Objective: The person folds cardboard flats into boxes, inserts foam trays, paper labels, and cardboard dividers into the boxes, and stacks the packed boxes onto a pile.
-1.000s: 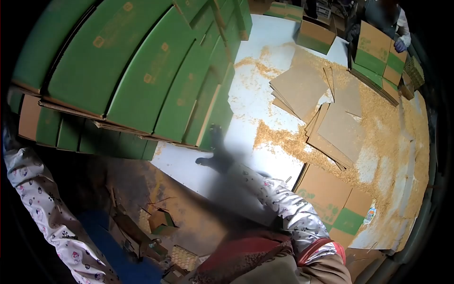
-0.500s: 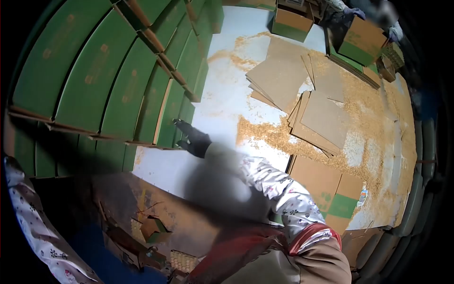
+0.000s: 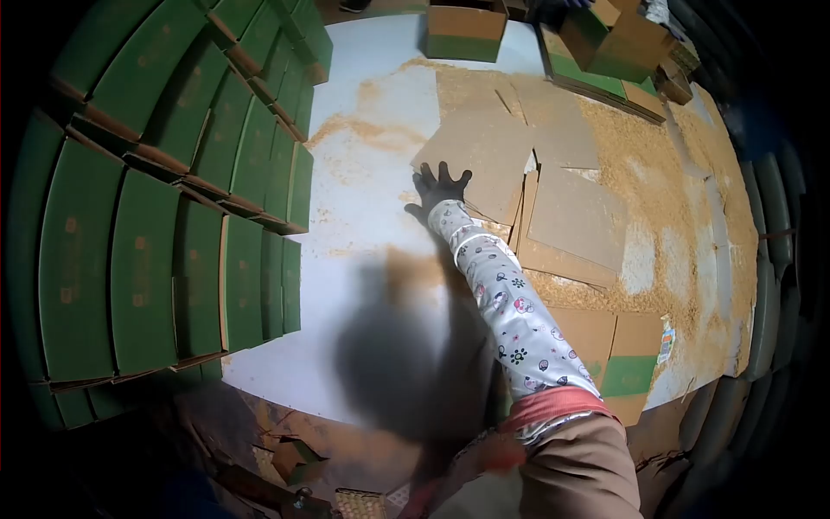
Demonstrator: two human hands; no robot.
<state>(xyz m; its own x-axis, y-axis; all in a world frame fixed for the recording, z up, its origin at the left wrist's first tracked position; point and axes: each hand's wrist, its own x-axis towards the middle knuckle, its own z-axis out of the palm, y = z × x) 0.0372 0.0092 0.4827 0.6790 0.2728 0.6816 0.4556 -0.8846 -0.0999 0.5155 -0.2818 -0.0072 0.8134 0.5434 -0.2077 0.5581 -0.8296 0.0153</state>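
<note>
My right hand (image 3: 439, 190), in a dark glove, reaches over the white table (image 3: 346, 294) with its fingers spread. It lies at the left edge of a brown cardboard sheet (image 3: 484, 151), and nothing shows in its grasp. More cardboard sheets (image 3: 575, 221) overlap just to the right of the hand. My left hand is out of view. A patterned white sleeve covers my right forearm.
Green boxes (image 3: 143, 268) stand stacked along the left. Wood shavings (image 3: 648, 156) cover the table's right side. Flat green-and-brown cartons (image 3: 629, 376) lie near the front edge. An open box (image 3: 465, 35) stands at the back; a person's gloved hand (image 3: 581, 3) is beyond another box (image 3: 614, 43).
My right hand has moved from beside the green boxes to the cardboard sheet. The left sleeve has left the view. The camera's view has shifted, and the far person's box has tilted.
</note>
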